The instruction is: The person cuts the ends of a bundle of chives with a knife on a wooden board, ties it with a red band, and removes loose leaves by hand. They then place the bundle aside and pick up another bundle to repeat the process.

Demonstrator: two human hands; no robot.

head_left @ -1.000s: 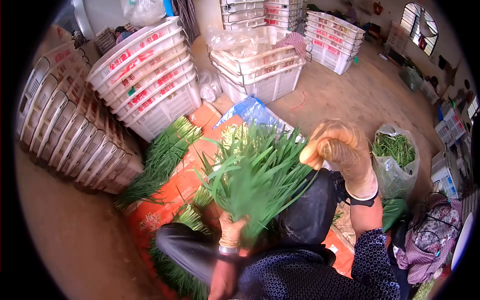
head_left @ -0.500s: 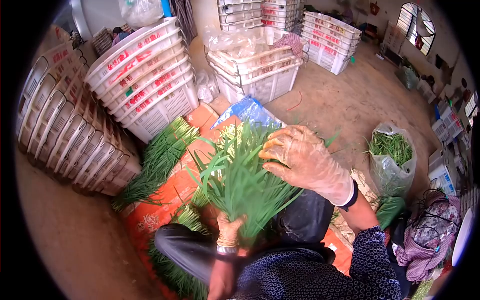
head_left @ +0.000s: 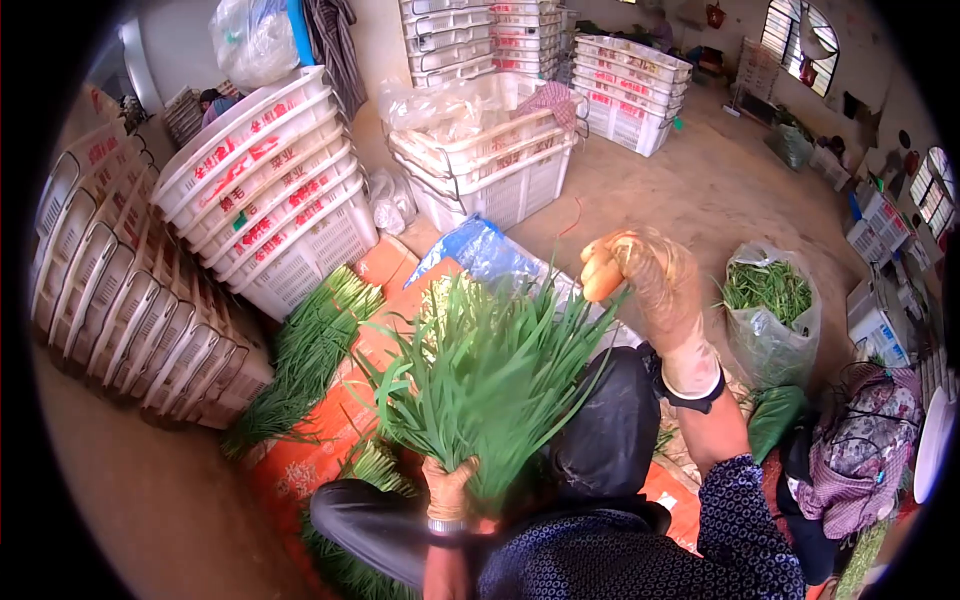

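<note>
My left hand (head_left: 449,490), gloved and with a watch at the wrist, is wrapped round the lower end of a large bunch of garlic chives (head_left: 480,380). The long green leaves fan upward and outward above my lap. My right hand (head_left: 640,270), in a thin translucent glove, is raised at the upper right of the bunch. Its fingers are curled together beside the leaf tips; whatever lies in them is hidden. More garlic chives (head_left: 310,350) lie in a pile to the left on the orange sheet (head_left: 300,450). Another bundle (head_left: 375,465) rests beside my leg.
Stacked white baskets (head_left: 290,190) stand at the left, with more nested crates (head_left: 130,290) beside them. A basket holding clear plastic (head_left: 490,170) is ahead. A clear bag of greens (head_left: 770,300) stands on the right, near a patterned backpack (head_left: 870,440). Blue sheeting (head_left: 470,250) lies in front.
My right hand has moved right, off the leaf tips, and its fingers have curled tighter. The left hand still grips the bunch, whose leaves spread wider. The view has shifted slightly.
</note>
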